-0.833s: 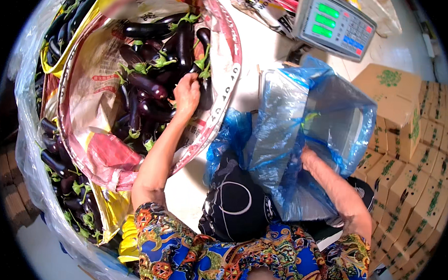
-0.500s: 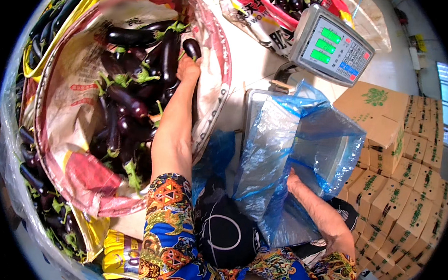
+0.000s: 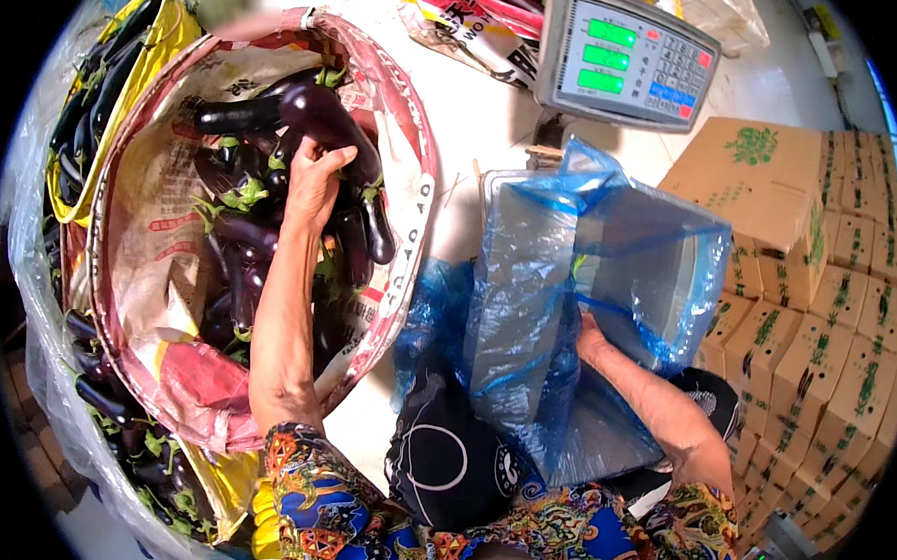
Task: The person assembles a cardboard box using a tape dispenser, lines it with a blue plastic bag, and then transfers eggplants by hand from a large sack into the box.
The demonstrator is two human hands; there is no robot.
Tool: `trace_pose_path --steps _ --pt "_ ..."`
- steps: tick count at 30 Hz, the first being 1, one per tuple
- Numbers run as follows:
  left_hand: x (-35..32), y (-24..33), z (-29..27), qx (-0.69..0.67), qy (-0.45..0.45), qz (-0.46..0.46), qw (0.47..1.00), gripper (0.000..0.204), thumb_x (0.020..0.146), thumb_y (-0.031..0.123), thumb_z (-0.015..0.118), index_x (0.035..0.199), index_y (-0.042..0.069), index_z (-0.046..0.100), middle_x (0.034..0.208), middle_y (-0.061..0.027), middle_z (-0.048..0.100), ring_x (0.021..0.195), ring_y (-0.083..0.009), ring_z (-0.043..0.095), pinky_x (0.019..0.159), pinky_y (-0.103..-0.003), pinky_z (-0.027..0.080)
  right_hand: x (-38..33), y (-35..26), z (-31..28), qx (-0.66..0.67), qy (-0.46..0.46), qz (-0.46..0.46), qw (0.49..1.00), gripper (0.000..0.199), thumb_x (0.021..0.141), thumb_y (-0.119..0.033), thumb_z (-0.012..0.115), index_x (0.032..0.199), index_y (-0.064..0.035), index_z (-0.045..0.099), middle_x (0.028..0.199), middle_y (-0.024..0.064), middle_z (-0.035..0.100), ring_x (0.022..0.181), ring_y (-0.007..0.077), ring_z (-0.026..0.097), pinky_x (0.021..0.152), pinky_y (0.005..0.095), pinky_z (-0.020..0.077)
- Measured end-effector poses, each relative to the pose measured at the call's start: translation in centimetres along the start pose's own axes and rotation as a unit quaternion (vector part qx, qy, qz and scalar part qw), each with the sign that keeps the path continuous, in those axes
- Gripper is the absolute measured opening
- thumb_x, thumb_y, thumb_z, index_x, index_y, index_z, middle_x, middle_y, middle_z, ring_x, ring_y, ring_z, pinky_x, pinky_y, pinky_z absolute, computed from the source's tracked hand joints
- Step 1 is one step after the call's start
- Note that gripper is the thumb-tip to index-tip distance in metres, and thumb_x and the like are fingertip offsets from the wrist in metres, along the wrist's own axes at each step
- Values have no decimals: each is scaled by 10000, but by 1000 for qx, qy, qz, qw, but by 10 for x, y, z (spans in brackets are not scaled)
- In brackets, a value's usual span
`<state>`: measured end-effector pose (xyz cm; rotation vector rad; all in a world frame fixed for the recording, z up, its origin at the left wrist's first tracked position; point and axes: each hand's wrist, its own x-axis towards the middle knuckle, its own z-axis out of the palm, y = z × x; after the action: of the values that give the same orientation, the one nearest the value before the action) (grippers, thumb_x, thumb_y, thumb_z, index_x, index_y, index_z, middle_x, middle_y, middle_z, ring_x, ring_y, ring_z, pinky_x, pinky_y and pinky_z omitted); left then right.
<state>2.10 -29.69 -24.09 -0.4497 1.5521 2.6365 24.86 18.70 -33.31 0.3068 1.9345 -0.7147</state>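
Eggplant [image 3: 321, 112], deep purple and glossy, with a smooth bulbous end tapering toward the right, sits in the mouth of a wide, round woven sack [image 3: 129, 256], above the pile there. The left hand [image 3: 314, 179] grasps it from beneath, the thumb lying against its slick skin. Around it lie other eggplants [image 3: 237, 118], some long and slim, some plumper, with matte green, pointed caps. The sack's pale plastic weave is creased, and its reddish rim is rolled into a thick ring.

The right hand [image 3: 590, 336] reaches into a blue bag [image 3: 523, 293] of thin, crinkled, see-through film spread in a boxy shape; its fingers are partly hidden, so I cannot tell whether they grip anything. Beyond the bag stands a scale display [image 3: 628, 56], a grey, round-cornered panel with three lit green windows. Flat-sided cardboard boxes [image 3: 773, 189] in matte brown are stacked at the right.
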Motion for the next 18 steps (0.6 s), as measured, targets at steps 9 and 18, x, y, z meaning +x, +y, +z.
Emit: trace_pose_path --steps 9,18 --pt "-97 67 55 265 -34 74 961 533 741 124 714 1225 34 511 1113 -57 577 998 -191 554 918 -308 415 -97 -143 -48 -208 110 -1 972 245 741 -19 565 972 0 648 974 222 651 981 386 622 799 462 518" --pt "-156 78 164 278 -258 325 866 633 664 219 822 1154 40 463 1192 -246 551 1114 -324 557 959 -439 445 -188 -218 -139 335 -46 -115 934 456 939 -412 537 1129 1 572 1045 139 647 852 192 650 682 296 554"
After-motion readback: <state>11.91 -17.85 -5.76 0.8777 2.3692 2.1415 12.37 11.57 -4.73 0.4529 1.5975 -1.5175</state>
